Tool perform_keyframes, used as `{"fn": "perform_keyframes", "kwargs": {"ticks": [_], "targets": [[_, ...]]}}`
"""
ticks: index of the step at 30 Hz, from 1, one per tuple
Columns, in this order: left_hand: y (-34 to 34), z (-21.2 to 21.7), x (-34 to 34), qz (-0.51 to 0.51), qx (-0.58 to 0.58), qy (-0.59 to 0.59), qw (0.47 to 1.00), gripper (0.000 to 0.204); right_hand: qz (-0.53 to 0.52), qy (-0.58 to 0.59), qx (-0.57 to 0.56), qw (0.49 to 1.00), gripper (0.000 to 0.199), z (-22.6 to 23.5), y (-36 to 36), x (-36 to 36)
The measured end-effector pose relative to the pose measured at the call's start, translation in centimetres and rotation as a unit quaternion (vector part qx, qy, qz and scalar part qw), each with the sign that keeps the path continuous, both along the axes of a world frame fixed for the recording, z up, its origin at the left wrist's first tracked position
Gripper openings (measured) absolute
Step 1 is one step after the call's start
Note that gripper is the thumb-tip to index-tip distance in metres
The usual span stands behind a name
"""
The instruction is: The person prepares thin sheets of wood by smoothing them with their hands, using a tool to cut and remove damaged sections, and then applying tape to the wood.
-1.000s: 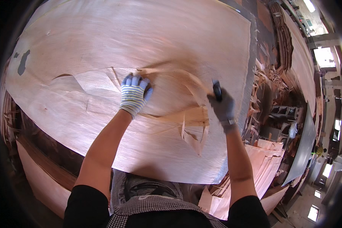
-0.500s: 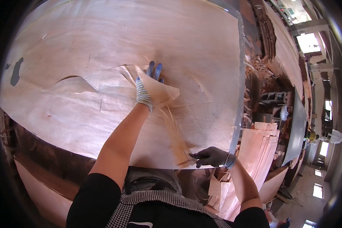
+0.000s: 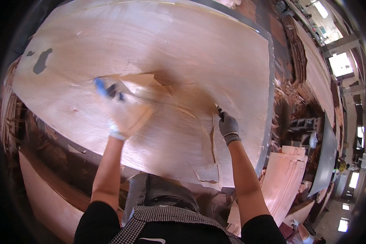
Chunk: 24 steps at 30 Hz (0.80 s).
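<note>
Right hand (image 3: 229, 125) grips knife (image 3: 220, 112); wood strip (image 3: 208, 142) just left, long axis near-to-far; left hand (image 3: 109, 101) farther, blurred, can't tell grip.

Pinkish tan sweeps across the broad veneer sheet (image 3: 183, 44), broken by dark grey patches (image 3: 42, 62)! The left hand (image 3: 109, 96) blurs blue at the fingers (image 3: 100, 86), whitish at the cuff (image 3: 116, 131); the right hand (image 3: 229, 126) answers in charcoal, tool (image 3: 220, 111) black; sleeves (image 3: 97, 223) black, apron (image 3: 171, 213) checked black-and-white.
</note>
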<state>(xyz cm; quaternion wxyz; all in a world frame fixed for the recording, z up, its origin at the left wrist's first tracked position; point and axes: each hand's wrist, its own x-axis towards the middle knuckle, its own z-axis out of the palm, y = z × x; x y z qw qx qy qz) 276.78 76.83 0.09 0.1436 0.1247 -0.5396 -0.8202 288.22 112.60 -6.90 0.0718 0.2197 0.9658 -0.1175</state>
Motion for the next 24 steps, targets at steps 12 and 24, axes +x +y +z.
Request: {"fn": "perform_keyframes", "kwargs": {"ticks": [12, 24], "targets": [[-36.9, -9.4, 30.7, -0.106, -0.479, -0.678, 0.548, 0.042, -0.145, 0.028, -0.202, 0.968, 0.034, -1.0, 0.5, -0.8], [-32.5, 18.6, -0.4, -0.528, -0.179, 0.030, 0.830, 0.045, -0.063, 0.390, -0.418, 0.818, 0.022, 19.7, -19.1, -12.3]]}}
